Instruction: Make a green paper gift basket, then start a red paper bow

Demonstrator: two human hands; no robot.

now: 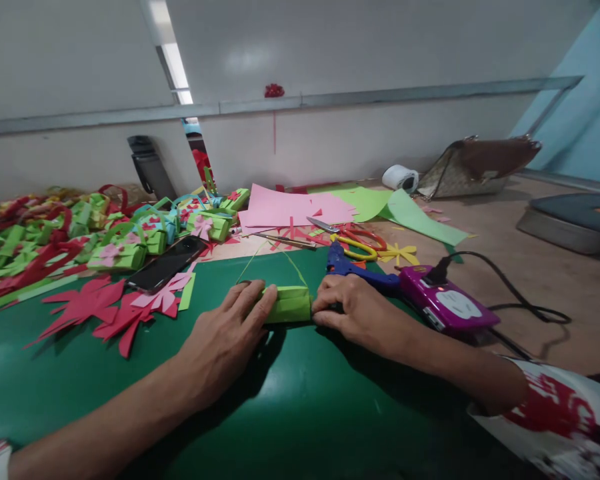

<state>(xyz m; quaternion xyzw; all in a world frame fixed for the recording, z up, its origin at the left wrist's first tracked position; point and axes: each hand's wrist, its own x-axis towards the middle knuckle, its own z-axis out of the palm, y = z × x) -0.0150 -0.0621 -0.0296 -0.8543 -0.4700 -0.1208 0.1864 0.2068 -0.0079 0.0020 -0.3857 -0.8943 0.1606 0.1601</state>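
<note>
A small folded light-green paper basket (pixel 291 304) with a thin looped handle lies on the dark green mat (pixel 290 413). My left hand (pixel 225 337) rests flat beside it, fingers stretched out and pressing its left end. My right hand (pixel 356 310) is closed, fingertips pinching the basket's right end. A blue glue gun (pixel 347 267) lies just behind my right hand.
Red paper flowers (pixel 87 310) and a black phone (pixel 166 265) lie at the left. A heap of finished green baskets (pixel 55 233) fills the far left. Pink and green sheets (pixel 290 207), scissors (pixel 355 239), a purple power strip (pixel 447 303) with cable, and a handbag (pixel 480 163) lie behind.
</note>
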